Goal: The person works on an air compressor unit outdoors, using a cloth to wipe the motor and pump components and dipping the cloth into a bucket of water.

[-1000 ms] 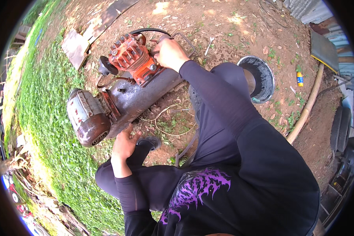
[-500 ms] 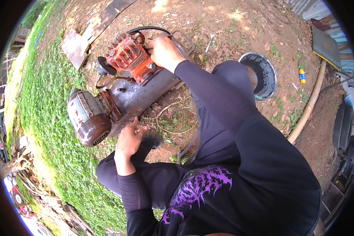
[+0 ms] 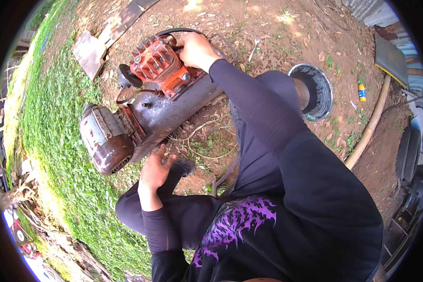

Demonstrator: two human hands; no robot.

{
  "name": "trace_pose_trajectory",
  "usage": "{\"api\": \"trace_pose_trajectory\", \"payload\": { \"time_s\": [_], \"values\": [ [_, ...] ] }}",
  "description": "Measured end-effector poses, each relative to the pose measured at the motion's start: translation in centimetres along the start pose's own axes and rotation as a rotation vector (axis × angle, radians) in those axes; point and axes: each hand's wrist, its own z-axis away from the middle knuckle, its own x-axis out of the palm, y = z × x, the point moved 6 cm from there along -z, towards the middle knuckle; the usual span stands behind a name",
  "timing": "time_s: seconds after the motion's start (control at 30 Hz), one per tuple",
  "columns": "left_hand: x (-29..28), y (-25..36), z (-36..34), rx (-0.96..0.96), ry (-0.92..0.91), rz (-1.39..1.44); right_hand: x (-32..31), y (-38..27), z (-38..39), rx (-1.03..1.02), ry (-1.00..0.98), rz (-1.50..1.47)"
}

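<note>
An old air compressor lies before me, with a grey, worn tank (image 3: pixel 181 110). On the tank sits an orange finned pump head (image 3: pixel 157 63), with a dark round air filter (image 3: pixel 128 76) at its left. A rusty grey electric motor (image 3: pixel 104 136) is mounted at the near left end. Against the pump's right side, below the black belt (image 3: pixel 179 31), my right hand (image 3: pixel 198 50) is closed with curled fingers; what they grip is hidden. My left hand (image 3: pixel 154 174) hangs over my bent knee, near the tank, fingers apart and holding nothing.
A wrench (image 3: pixel 254 49) lies on the dirt beyond the tank. To my right stand a black bucket (image 3: pixel 323 91), a yellow bottle (image 3: pixel 362 92) and a long bamboo pole (image 3: pixel 371 124). Flat boards (image 3: pixel 90 54) lie at the far left, beside grass. A thin cable loops beside the tank.
My right hand has shifted slightly and stays at the pump's right side. The left hand has dropped a little and drawn slightly back from the tank. The view has tilted a bit.
</note>
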Motion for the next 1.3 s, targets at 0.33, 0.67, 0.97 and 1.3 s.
{"api": "trace_pose_trajectory", "payload": {
  "time_s": [0.33,0.67,0.97,1.3],
  "values": [
    [0.4,1.4,0.1,0.055,0.001,0.004,-0.3,-0.3,1.2,-0.128,0.117,0.062],
    [0.5,2.2,-0.7,0.066,-0.010,0.001,-1.4,0.9,5.7,-0.005,-0.046,-0.065],
    [0.3,1.6,-0.8,0.047,0.015,0.006,-0.1,-0.9,2.8,-0.100,0.233,-0.034],
    [1.2,-1.0,-0.8,0.011,-0.019,0.016,-0.2,1.5,4.7,0.318,-0.075,-0.406]
  ]
}}
